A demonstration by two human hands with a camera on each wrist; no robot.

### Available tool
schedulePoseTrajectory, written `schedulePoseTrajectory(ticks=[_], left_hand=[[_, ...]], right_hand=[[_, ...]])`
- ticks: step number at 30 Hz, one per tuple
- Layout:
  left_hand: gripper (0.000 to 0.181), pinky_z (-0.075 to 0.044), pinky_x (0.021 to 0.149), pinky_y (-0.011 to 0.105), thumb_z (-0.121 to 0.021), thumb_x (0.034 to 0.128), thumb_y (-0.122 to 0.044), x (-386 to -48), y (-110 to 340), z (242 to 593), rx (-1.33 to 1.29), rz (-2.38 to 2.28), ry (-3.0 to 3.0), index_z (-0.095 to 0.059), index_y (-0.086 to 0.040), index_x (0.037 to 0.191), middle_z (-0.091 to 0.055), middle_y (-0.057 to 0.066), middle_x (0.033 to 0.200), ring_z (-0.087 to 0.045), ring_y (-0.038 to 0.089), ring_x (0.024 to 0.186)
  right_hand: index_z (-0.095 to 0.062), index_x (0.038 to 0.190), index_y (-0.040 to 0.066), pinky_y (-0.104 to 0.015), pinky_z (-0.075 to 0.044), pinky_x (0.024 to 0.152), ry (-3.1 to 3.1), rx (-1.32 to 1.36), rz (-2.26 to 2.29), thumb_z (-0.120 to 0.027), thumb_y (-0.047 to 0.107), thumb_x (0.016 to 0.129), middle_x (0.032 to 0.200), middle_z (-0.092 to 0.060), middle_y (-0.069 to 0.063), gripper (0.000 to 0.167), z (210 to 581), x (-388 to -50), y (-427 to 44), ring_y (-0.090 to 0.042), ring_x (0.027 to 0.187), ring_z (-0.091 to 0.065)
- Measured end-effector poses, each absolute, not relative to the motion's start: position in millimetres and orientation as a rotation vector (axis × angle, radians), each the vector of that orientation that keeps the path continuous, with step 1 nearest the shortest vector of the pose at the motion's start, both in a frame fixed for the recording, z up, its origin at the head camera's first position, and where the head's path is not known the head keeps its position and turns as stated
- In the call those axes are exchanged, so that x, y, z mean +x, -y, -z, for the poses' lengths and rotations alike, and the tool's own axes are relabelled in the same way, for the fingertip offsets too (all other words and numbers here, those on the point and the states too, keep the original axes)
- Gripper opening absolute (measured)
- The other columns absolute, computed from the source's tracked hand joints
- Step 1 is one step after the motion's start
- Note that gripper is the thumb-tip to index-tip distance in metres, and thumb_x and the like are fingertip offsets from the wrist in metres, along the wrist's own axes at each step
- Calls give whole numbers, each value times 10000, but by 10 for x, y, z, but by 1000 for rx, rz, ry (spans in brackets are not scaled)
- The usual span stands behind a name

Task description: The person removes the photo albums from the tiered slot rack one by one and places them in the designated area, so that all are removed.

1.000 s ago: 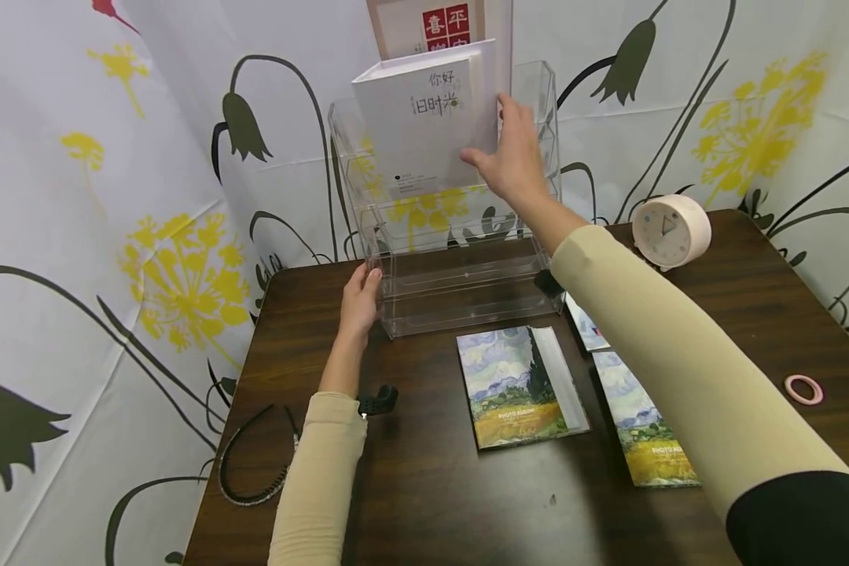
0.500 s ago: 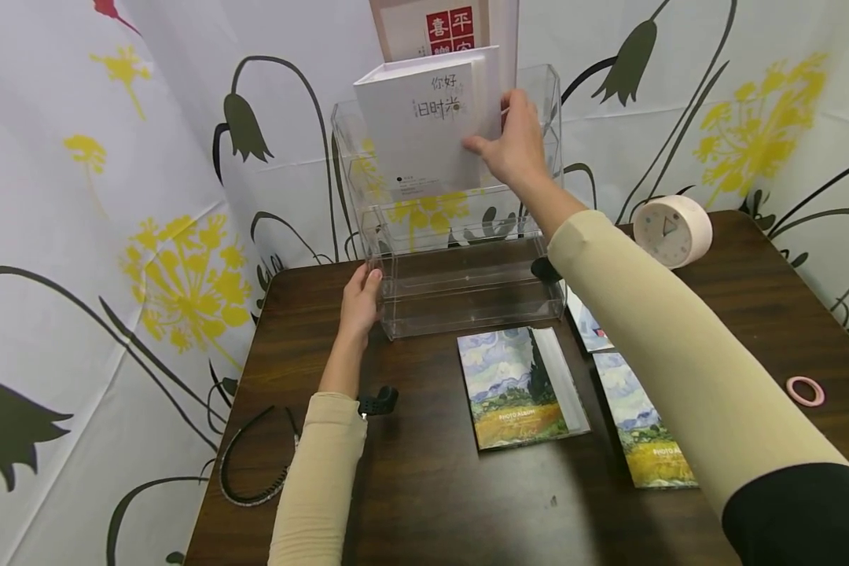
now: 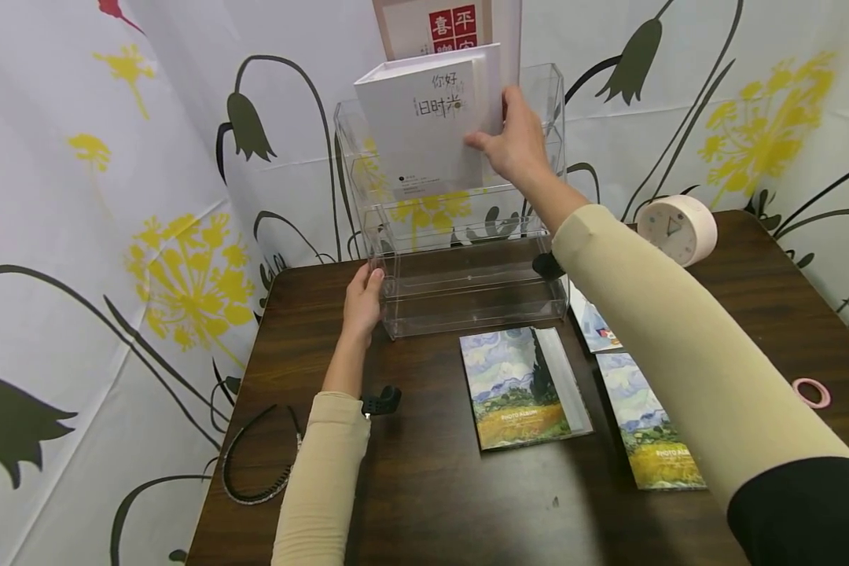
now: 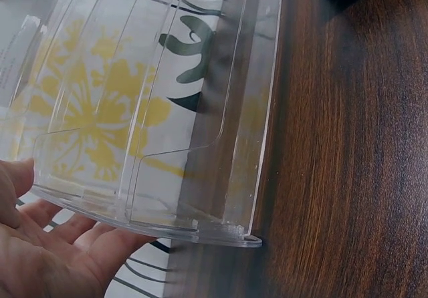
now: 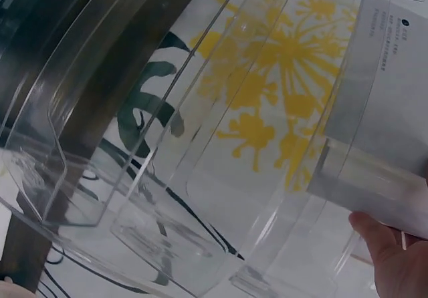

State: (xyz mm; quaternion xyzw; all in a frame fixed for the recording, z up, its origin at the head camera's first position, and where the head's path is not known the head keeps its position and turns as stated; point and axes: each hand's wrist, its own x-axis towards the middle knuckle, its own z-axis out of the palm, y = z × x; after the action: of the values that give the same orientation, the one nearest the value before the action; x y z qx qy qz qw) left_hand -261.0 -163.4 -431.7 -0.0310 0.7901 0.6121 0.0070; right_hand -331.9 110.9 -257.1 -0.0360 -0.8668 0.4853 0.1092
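A clear acrylic rack (image 3: 467, 295) with stepped tiers stands on the table. My left hand (image 3: 362, 303) grips its left side panel low down; in the left wrist view the thumb lies at the front and the fingers (image 4: 100, 244) behind the panel. A white photo album (image 3: 424, 130) with Chinese lettering sits tilted in an upper tier. My right hand (image 3: 516, 145) holds that album by its right edge, thumb on the front cover, fingertips hidden behind. A larger beige album (image 3: 403, 27) with red character squares stands behind it.
Two painted-cover photo albums (image 3: 523, 389) lie on the table in front of the rack; a third booklet (image 3: 590, 318) is partly hidden by my right arm. A round pink clock (image 3: 677, 229), a pink ring (image 3: 811, 392) and a dark cord loop (image 3: 255, 497) lie around.
Both hands keep their holds. The white album and my right hand appear shifted very slightly right, much like the whole view.
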Motion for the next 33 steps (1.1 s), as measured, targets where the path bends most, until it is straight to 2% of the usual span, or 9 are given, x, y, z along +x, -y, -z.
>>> schedulePoseTrajectory(ticks=[6,13,20,27,33], left_hand=[[478,-343,1082,519,-432,1061,-302,-2592,1604,4328,-75,-1900,-2504,-415,-67,1477,-434,157,1480,-371,307,1368],[471,-319,1105,454,-433,1062,-292,-2579,1603,4308,-90,-1867,-2531,-424,-52,1467,-478,159,1439,-421,305,1332],[462,-303,1111,471,-433,1062,-283,-2585,1624,4314,-73,-1884,-2530,-433,-47,1459,-488,177,1418,-414,318,1332],[456,-315,1105,475,-437,1062,-282,-2588,1635,4315,-59,-1916,-2504,-443,-50,1454,-491,178,1417,-410,312,1336],[456,-314,1101,494,-434,1062,-283,-2591,1653,4324,-58,-1889,-2529,-441,-43,1450,-493,190,1408,-416,325,1327]], right_hand=[[-434,1325,106,-257,-454,957,2557,81,-1234,-759,239,873,1346,-562,-20,571,2462,-3260,-1103,-137,1179,-538],[-438,1365,143,-306,-461,985,2585,262,-1163,-741,224,886,1371,-555,-9,572,2330,-3166,-1078,-156,1216,-537],[-466,1275,77,-259,-461,974,2500,433,-1063,-729,200,899,1313,-615,-14,475,2150,-3046,-1098,-125,1179,-579],[-523,1219,53,-259,-504,918,2259,528,-1206,-741,117,885,1203,-678,15,404,2118,-2757,-1263,-63,1083,-621],[-548,1200,34,-302,-548,858,2102,460,-1509,-766,-14,825,1159,-684,-87,437,2342,-2336,-1478,-167,1019,-671]])
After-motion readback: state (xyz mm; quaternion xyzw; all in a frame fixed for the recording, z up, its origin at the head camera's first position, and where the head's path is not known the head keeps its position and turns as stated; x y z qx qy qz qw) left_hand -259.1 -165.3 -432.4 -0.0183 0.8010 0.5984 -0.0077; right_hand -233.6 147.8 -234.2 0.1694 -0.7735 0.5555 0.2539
